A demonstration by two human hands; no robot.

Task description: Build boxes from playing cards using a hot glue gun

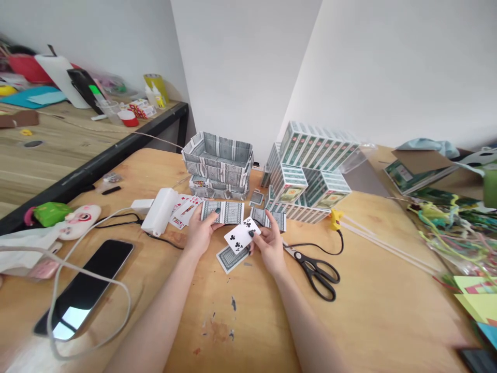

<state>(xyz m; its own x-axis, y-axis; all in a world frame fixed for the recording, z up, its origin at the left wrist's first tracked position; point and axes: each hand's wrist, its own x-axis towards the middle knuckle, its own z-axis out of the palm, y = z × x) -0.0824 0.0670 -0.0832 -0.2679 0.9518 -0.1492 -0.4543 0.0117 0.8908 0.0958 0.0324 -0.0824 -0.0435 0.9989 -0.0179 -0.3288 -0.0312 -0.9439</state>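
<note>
My left hand (201,232) is closed on the near left end of a strip of grey-backed playing cards (232,212), thumb on top. Between the thumb and fingers of my right hand (269,247) is a tilted clubs playing card (235,239), face up. A face-down card (229,260) shows just below it; whether my right fingertips touch that one I cannot tell. Behind my right fingers lies another grey card piece (280,221), partly hidden. Face-up red-pip cards (182,211) lie left of my left hand. Beyond stands a box built of folded cards (219,173).
Stacked card packs (318,150) stand at the back right. Black-handled scissors (319,274) lie right of my right hand. A white device (160,210) with cables and a phone (87,285) are on the left. Coloured scraps (450,223) crowd the right edge.
</note>
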